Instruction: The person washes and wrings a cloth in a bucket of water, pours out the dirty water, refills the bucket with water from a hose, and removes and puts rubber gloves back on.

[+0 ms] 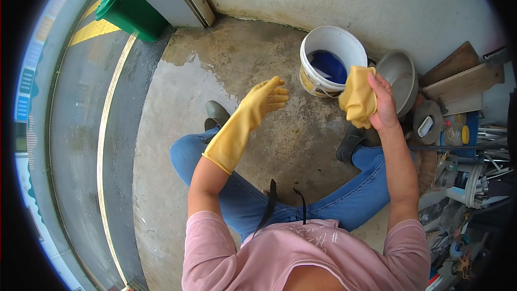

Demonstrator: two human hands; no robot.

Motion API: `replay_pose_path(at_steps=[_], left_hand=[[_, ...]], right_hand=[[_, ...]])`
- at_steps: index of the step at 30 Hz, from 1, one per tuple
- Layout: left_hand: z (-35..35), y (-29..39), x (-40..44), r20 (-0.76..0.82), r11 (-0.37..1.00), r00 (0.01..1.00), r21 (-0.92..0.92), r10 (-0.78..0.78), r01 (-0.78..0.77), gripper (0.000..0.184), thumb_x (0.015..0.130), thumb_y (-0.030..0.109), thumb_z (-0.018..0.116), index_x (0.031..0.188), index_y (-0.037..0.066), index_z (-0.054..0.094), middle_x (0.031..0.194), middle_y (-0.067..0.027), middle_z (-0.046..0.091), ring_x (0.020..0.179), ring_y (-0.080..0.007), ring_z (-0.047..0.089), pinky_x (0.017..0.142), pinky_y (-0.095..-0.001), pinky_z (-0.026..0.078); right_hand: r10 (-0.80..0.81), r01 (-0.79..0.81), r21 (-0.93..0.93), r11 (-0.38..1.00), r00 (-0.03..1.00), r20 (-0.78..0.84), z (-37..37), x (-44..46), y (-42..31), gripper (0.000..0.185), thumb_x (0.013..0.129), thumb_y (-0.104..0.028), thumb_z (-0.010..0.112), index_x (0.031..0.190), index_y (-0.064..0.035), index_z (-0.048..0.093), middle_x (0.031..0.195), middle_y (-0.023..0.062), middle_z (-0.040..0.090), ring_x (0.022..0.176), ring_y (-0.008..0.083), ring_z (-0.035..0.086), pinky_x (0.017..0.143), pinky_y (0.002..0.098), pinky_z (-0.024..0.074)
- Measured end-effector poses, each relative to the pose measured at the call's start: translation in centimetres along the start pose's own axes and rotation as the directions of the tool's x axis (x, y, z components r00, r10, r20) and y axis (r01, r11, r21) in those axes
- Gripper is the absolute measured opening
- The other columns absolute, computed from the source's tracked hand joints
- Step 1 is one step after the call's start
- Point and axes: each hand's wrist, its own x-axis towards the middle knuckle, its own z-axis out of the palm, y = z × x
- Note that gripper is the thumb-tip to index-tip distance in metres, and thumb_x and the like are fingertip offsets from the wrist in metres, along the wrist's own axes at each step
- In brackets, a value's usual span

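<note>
A long yellow rubber glove covers my left hand (265, 98) and forearm, its cuff ending below the elbow. The gloved fingers are somewhat bent and apart, with nothing between them. My right hand (383, 101) is bare and closed around a second yellow rubber glove (358, 97), which hangs bunched up and folded. Just behind that glove stands a white bucket (308, 70) with dark blue liquid (328, 66) in it. The held glove overlaps the bucket's near right rim in view.
A grey metal basin (404, 75) leans by the wall, right of the bucket. Wooden boards (463, 83), bottles (454, 133) and a tool-filled bucket (467, 180) crowd the right side. A green bin (134, 11) stands far left by the road. The concrete floor (177, 97) is wet in patches.
</note>
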Motion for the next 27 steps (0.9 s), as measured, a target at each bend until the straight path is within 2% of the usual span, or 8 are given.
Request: replay_pose_path(at_steps=[4,6,8,10,14,19,22,27], left_hand=[[-0.4,-2.3,1.2,-0.008,0.996,1.0,0.083,-0.021,0.022,0.075,0.101,0.057,0.041,0.149,0.0,0.034,0.145,-0.0255,0.045,0.13,-0.0385,0.05,0.108,-0.0478,0.043],[-4.4,-7.1,8.4,0.396,0.762,0.842,0.393,0.366,-0.515,0.08,0.098,0.065,0.037,0.148,0.002,0.035,0.146,-0.0232,0.045,0.13,-0.039,0.049,0.107,-0.0512,0.043],[-4.3,-6.4,8.4,0.471,0.823,0.776,0.164,0.419,-0.544,0.085,0.096,0.071,0.033,0.147,0.003,0.036,0.146,-0.0212,0.045,0.131,-0.0393,0.049,0.106,-0.0544,0.044],[1.0,0.4,0.7,0.294,0.86,0.943,-0.511,0.158,0.015,0.09,0.092,0.076,0.031,0.146,0.004,0.037,0.146,-0.0193,0.045,0.131,-0.0393,0.049,0.104,-0.0572,0.045],[2.4,5.1,-2.3,0.147,0.752,0.926,-0.633,0.347,-0.181,0.098,0.087,0.081,0.034,0.146,0.004,0.034,0.147,-0.0199,0.042,0.132,-0.0393,0.047,0.107,-0.0606,0.042],[1.5,6.1,-3.4,0.276,0.723,0.764,-0.606,0.583,-0.332,0.092,0.087,0.074,0.05,0.145,0.004,0.039,0.148,-0.0192,0.042,0.136,-0.0382,0.044,0.113,-0.0569,0.037],[0.7,5.9,-3.2,0.308,0.74,0.737,-0.564,0.601,-0.367,0.072,0.092,0.055,0.061,0.139,0.002,0.048,0.141,-0.0167,0.051,0.132,-0.032,0.05,0.111,-0.0508,0.041],[1.4,5.5,-3.9,0.087,0.786,0.781,-0.065,0.618,-0.615,0.04,0.089,0.003,0.061,0.129,-0.001,0.056,0.118,-0.0108,0.067,0.108,-0.0193,0.065,0.1,-0.037,0.049]], right_hand=[[-0.052,0.041,0.118,0.992,0.994,0.096,0.2,-0.9,-1.0,0.039,0.102,-0.031,0.053,0.128,-0.0024,0.058,0.121,0.0102,0.066,0.11,0.0199,0.064,0.095,0.0354,0.0513],[-0.11,0.088,0.237,0.968,0.99,0.083,0.4,-1.1,-2.7,0.044,0.104,-0.034,0.048,0.135,-0.0032,0.053,0.129,0.0113,0.062,0.117,0.0233,0.062,0.101,0.0386,0.0487],[-0.121,0.084,0.285,0.955,0.986,0.113,-1.3,-0.3,-3.1,0.05,0.105,-0.038,0.044,0.14,-0.0029,0.048,0.137,0.0118,0.058,0.125,0.0241,0.056,0.107,0.0405,0.0436],[-0.111,0.115,0.27,0.956,0.993,-0.032,-2.1,0.3,-2.5,0.048,0.105,-0.036,0.045,0.139,-0.0027,0.049,0.136,0.0109,0.058,0.126,0.0231,0.055,0.108,0.0398,0.0423],[-0.01,0.04,0.241,0.97,0.992,-0.126,-1.5,0.4,-0.6,0.042,0.104,-0.028,0.047,0.138,-0.0031,0.05,0.137,0.0094,0.058,0.127,0.0224,0.055,0.109,0.0397,0.041],[0.019,-0.003,0.258,0.966,0.998,-0.057,-0.8,0.1,-0.5,0.041,0.102,-0.025,0.049,0.137,-0.0031,0.051,0.136,0.0088,0.059,0.127,0.0222,0.055,0.109,0.0398,0.0412],[-0.04,0.049,0.197,0.979,0.998,-0.052,-0.9,0.1,-0.8,0.04,0.101,-0.02,0.052,0.137,-0.0028,0.051,0.135,0.0085,0.059,0.127,0.0214,0.055,0.109,0.0389,0.0411],[-0.251,0.241,-0.134,0.961,0.966,-0.068,-2.0,0.6,-0.3,0.036,0.1,-0.011,0.054,0.135,-0.003,0.054,0.133,0.0069,0.061,0.124,0.0182,0.057,0.107,0.0355,0.043]])
